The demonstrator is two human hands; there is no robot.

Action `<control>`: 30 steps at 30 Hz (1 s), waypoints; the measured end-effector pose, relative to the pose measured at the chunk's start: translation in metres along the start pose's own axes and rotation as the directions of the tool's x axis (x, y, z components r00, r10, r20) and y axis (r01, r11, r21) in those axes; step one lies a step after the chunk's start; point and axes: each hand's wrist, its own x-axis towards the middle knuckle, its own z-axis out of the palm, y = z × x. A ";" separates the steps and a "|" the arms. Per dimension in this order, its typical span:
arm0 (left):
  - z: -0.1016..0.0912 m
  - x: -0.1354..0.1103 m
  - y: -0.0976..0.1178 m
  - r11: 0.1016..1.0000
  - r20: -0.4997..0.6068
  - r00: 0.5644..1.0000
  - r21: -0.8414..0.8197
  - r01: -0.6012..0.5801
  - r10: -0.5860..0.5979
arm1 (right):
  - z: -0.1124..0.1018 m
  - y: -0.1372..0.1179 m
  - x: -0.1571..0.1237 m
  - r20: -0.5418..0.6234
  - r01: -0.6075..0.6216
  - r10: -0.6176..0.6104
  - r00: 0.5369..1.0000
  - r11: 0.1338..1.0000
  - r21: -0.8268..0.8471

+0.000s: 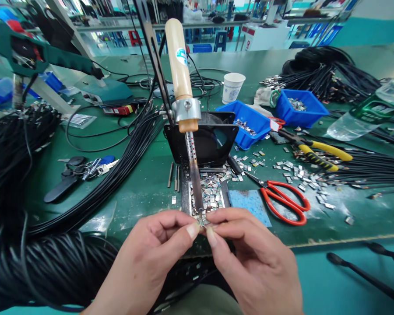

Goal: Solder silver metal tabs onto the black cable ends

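Note:
My left hand (154,249) is closed in a pinch, with a small connector (202,222) at its fingertips. My right hand (252,251) pinches from the other side. What its fingers hold is mostly hidden; a thin light sliver shows there. Right above the fingertips is the tip of a soldering iron (180,65), which has a wooden handle and points down from a metal clamp. Behind the fingertips, a tray (225,194) holds a heap of small metal connectors (210,192).
Red-handled scissors (284,201) lie by a blue sponge (249,205) on the right. Yellow-handled pliers (321,151), blue bins (249,131), a paper cup (233,87) and a bottle (364,109) stand or lie beyond. Black cables (118,179) and keys (92,168) are left, a fan (206,140) behind.

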 end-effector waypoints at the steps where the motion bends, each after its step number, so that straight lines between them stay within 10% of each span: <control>1: 0.000 -0.001 0.000 1.000 0.006 1.000 0.004 -0.001 0.001 | 0.000 0.000 -0.001 -0.001 -0.001 0.001 1.000 1.000 0.002; 23: 0.002 -0.030 -0.001 0.946 0.129 0.976 0.253 -0.201 0.173 | -0.029 -0.014 -0.020 0.034 -0.018 0.018 0.999 1.000 -0.009; 30: 0.009 -0.040 -0.001 0.893 0.145 0.956 0.345 -0.289 0.253 | -0.046 -0.028 -0.012 0.208 -0.078 0.102 0.973 0.989 -0.123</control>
